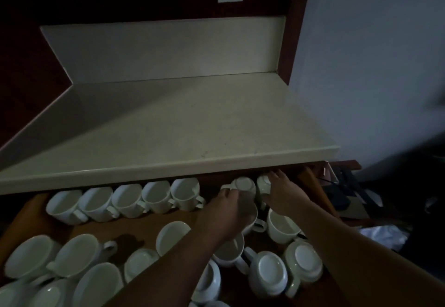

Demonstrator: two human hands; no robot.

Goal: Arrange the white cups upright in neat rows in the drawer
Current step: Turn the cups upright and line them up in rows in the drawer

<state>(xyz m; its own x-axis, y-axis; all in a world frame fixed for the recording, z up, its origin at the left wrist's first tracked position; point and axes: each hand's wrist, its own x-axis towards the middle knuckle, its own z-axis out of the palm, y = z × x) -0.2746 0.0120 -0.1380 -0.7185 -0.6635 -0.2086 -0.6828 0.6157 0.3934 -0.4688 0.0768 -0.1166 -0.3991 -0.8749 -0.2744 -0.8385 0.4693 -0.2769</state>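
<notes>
Our left hand grips a bottom-up white cup at the drawer's back, just right of the row of five upright cups. Our right hand, forearm stretched forward, curls round a second cup just beside it

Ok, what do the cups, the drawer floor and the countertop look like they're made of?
Cups: probably glazed ceramic or porcelain; white, smooth, thick rims, moulded handles, faint sheen.
Drawer floor: brown wood or wood-look board, matt; the light is too dim to show grain.
Countertop: pale stone or solid-surface material, smooth, low sheen, rounded front edge.
</notes>
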